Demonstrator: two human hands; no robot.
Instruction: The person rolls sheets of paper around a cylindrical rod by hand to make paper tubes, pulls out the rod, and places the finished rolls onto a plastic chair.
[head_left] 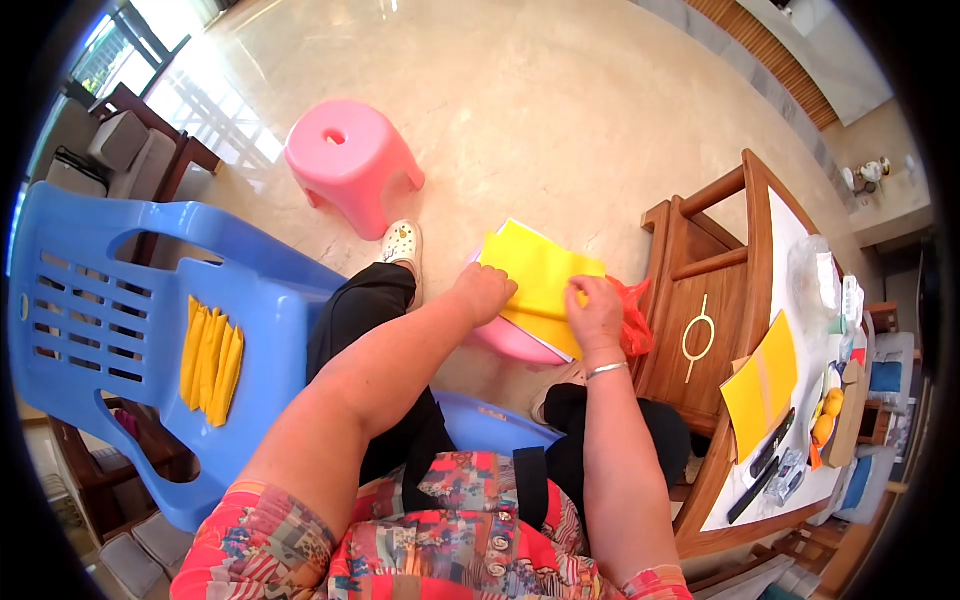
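Note:
A bright yellow paper sheet (535, 262) lies over a white sheet on a pink surface, likely a stool, in front of my knees. One part of it is folded over. At its left edge, my left hand (487, 292) has its fingers closed on the sheet. My right hand (596, 315), with a bracelet at the wrist, pinches the sheet's right side. The pink stool (520, 343) beneath is mostly covered. Several narrow folded yellow strips (211, 360) rest side by side on the seat of the blue plastic chair (275, 330) to my left.
Ahead stands another pink stool (345, 150) on the shiny tiled floor. A red plastic bag (632, 315) lies by my right hand. The wooden table (700, 335) at right bears a yellow sheet (760, 385), black-handled tools (765, 455), orange fruit and plastic packaging.

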